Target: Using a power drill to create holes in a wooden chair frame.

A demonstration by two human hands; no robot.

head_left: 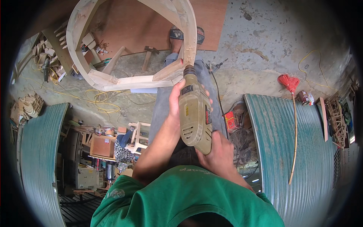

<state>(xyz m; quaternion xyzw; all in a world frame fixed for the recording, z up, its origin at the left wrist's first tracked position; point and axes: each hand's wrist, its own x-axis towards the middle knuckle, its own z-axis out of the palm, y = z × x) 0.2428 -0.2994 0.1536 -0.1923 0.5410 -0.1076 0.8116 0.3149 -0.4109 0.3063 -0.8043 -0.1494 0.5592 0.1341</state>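
Note:
A worn olive-tan power drill point(194, 109) is held in both my hands, its chuck pointing away from me. My left hand point(177, 97) wraps round the front of the drill body, just behind the chuck. Lower down, my right hand point(218, 153) is closed round the rear handle; the trigger is hidden. The chuck meets the near right side of a large rounded frame point(136, 81) of pale joined wood. Whether a bit is inside the wood cannot be seen. Wood shavings point(191, 49) lie on the frame's edge just beyond the chuck.
A brown board point(213, 22) lies on the concrete floor under my sandalled feet. A hammer point(147, 57) rests inside the frame's outline. Yellow cable point(102, 100) coils at left; a black cord point(218, 90) runs beside my leg. A red broom point(289, 83) leans over corrugated sheeting point(272, 132).

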